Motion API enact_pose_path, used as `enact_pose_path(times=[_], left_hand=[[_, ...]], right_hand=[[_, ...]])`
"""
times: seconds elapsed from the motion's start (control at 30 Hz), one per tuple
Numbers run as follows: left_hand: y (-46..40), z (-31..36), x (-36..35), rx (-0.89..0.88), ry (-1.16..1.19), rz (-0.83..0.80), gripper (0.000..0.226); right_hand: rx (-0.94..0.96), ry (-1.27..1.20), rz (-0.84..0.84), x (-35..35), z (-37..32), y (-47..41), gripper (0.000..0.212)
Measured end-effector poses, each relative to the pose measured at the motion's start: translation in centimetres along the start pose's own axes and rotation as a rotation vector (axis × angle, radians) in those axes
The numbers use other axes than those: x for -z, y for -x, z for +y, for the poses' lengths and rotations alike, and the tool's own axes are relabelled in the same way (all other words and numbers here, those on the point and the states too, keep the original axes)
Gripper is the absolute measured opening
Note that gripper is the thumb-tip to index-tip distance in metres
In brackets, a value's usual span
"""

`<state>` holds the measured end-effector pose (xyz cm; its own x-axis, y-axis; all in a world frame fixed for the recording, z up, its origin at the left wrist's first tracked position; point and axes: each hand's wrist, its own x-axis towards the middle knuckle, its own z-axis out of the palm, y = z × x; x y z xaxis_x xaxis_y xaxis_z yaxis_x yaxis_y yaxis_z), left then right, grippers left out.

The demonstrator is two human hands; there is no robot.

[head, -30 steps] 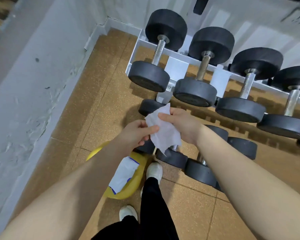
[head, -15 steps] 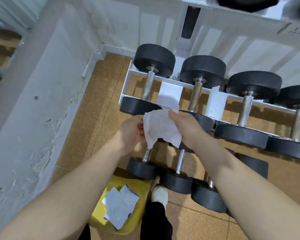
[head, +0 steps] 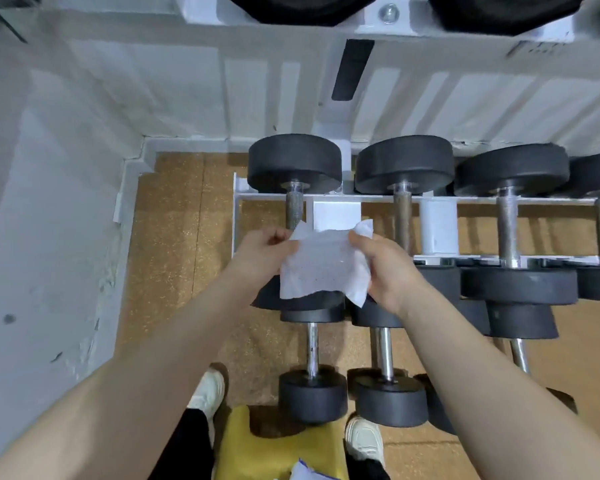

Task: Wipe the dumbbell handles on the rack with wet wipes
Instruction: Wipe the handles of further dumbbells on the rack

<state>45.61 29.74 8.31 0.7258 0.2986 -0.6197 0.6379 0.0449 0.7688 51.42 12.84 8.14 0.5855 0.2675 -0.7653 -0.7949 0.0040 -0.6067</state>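
- Above the white metal dumbbell rack (head: 336,199), the left hand (head: 262,252) and right hand (head: 383,263) pinch a white wet wipe (head: 321,266) stretched between them.
- Below the rack lies speckled tan cork flooring (head: 177,244); left of it, a chipped grey-white wall (head: 49,209).

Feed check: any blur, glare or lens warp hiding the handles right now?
Head view: sharp at centre, wet wipe and leftmost handle readable; wide-angle bending toward the edges; top rack tier soft; faint shine on lower chrome bars, no blinding glare.
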Motion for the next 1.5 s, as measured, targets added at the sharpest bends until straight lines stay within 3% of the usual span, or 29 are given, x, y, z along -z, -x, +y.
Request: enact_pose_path(times=[0.07, 0.13, 0.23, 0.33, 0.37, 0.43, 0.53, 0.6, 0.67, 0.73, 0.8, 0.9, 1.07, 1.23, 1.3, 1.4, 1.5], left_hand=[[-2.0, -0.5, 1.6, -0.039, -0.037, 0.045, 0.003], [-3.3, -0.9, 2.9, -0.088, -0.065, 0.031, 0.015], [-4.2, -1.8, 5.1, -0.189, -0.232, -0.102, 0.021], [-4.7, -3.3, 6.9, -0.206, -0.512, -0.300, 0.025], [-4.9, -3.8, 7.2, -0.206, -0.601, -0.359, 0.027], [-5.4, -4.8, 7.4, -0.271, -0.738, -0.424, 0.030], [-5.9, -5.4, 7.4, -0.354, -0.723, -0.414, 0.026], [-6.2, -5.6, 7.4, -0.376, -0.706, -0.414, 0.025], [-6.5, -5.8, 7.5, -0.390, -0.687, -0.417, 0.024], [-6.6, -5.8, 7.5, -0.406, -0.633, -0.422, 0.023], [-6.8, -5.9, 7.5, -0.428, -0.590, -0.438, 0.023], [-7.1, -6.3, 7.6, -0.473, -0.576, -0.450, 0.024], [-7.3, -6.9, 7.7, -0.454, -0.602, -0.450, 0.026], [-7.4, -6.9, 7.7, -0.441, -0.639, -0.454, 0.028], [-7.3, -6.8, 7.8, -0.434, -0.648, -0.450, 0.029], [-7.0, -6.8, 7.7, -0.424, -0.644, -0.441, 0.028], [-6.9, -6.8, 7.7, -0.417, -0.622, -0.432, 0.026]], right_hand=[[0.059, 0.028, 0.121, -1.2, -0.2, -1.3, 0.025], [0.206, 0.168, 0.277, -2.1, -0.7, -2.2, 0.009], [0.457, 0.373, 0.479, -4.0, -0.8, -4.3, 0.011], [0.570, 0.521, 0.635, -6.2, 0.0, -6.0, 0.017], [0.573, 0.576, 0.617, -6.9, 0.5, -6.4, 0.018], [0.560, 0.722, 0.423, -8.2, 1.5, -7.4, 0.019], [0.431, 0.776, 0.115, -9.0, 2.2, -8.8, 0.032], [0.418, 0.728, 0.151, -8.7, 2.2, -9.6, 0.023], [0.455, 0.779, 0.308, -8.1, 2.6, -10.8, 0.013], [0.301, 0.875, 0.330, -7.9, 3.1, -11.4, 0.025], [0.145, 0.953, 0.232, -8.2, 3.5, -12.1, 0.030], [0.167, 1.127, 0.211, -9.0, 3.4, -13.4, 0.051], [0.251, 0.749, 0.323, -10.9, 0.5, -16.4, 0.031], [0.259, 0.947, 0.154, -10.0, 0.8, -15.5, 0.035], [0.169, 1.071, 0.060, -9.5, 0.9, -13.2, 0.034], [-0.032, 1.080, -0.128, -8.9, 1.2, -10.5, 0.016], [-0.060, 1.224, -0.066, -9.0, 2.2, -11.3, 0.013]])
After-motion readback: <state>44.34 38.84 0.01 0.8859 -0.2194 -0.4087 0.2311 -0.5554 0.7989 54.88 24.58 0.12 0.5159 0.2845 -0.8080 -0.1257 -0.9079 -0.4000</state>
